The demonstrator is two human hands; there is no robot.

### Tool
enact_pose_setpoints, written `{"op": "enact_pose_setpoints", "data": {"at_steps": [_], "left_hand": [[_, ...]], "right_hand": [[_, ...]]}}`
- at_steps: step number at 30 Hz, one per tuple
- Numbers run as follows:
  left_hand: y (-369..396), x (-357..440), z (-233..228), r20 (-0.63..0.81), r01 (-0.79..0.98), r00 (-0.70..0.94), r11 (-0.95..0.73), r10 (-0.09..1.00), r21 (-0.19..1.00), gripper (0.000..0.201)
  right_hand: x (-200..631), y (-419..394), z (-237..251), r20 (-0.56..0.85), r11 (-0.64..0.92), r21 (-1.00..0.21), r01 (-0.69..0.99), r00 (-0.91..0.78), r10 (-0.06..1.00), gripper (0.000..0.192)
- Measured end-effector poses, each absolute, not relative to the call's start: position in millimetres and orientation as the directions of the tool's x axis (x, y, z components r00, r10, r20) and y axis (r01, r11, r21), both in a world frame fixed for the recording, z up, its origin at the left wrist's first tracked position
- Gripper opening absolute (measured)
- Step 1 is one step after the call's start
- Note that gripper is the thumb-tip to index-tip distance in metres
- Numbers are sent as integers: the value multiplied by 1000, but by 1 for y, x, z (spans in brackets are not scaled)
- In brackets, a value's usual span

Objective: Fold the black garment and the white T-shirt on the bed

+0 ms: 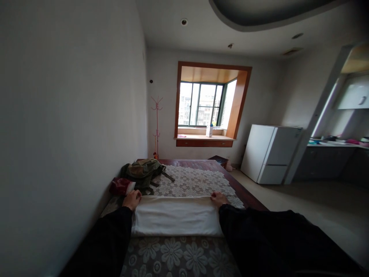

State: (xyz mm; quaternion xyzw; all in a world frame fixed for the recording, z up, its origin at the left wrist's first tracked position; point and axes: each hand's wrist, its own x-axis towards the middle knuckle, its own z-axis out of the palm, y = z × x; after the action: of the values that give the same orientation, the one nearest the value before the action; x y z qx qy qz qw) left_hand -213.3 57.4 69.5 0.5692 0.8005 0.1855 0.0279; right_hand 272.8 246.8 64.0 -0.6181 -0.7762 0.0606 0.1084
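Observation:
A white folded cloth (177,217) lies across the table on a lace tablecloth (178,254) with a flower pattern. My left hand (132,199) pinches its far left corner, and my right hand (220,199) pinches the far right corner. Between the two hands the cloth's far edge runs nearly straight, with light creases over its surface. Both forearms are in dark sleeves. Just beyond my left hand sit a dark red bag or packet (119,186) with a white part and a green-brown backpack (141,172).
The dark wooden table edge (248,192) shows on the right, and a wall (72,115) stands close on the left. Farther off are a pink coat stand (157,123), a window sill (196,137), a white fridge (269,154) and a kitchen counter (328,145).

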Motion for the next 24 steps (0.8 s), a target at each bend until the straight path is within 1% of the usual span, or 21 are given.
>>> {"op": "enact_pose_setpoints", "data": {"at_steps": [4, 10, 14, 18, 21, 24], "left_hand": [[47, -213, 79, 201, 901, -318, 229, 927, 370, 18], [21, -204, 92, 251, 922, -261, 164, 932, 350, 19], [5, -197, 103, 326, 924, -263, 139, 908, 357, 17], [-16, -188, 115, 411, 900, -305, 119, 859, 419, 21], [-49, -179, 118, 441, 884, -305, 79, 844, 461, 25], [-97, -169, 111, 468, 859, -272, -7, 841, 512, 27]], "right_hand": [[283, 240, 76, 123, 211, -271, 939, -183, 975, 27], [294, 214, 94, 183, 197, -317, 928, -144, 972, 31], [305, 187, 108, 228, 274, -376, 885, -198, 953, 27], [321, 154, 120, 279, 364, -448, 817, -259, 925, 25], [341, 123, 125, 287, 409, -499, 764, -300, 910, 24], [366, 86, 121, 284, 452, -585, 673, -353, 892, 27]]}}
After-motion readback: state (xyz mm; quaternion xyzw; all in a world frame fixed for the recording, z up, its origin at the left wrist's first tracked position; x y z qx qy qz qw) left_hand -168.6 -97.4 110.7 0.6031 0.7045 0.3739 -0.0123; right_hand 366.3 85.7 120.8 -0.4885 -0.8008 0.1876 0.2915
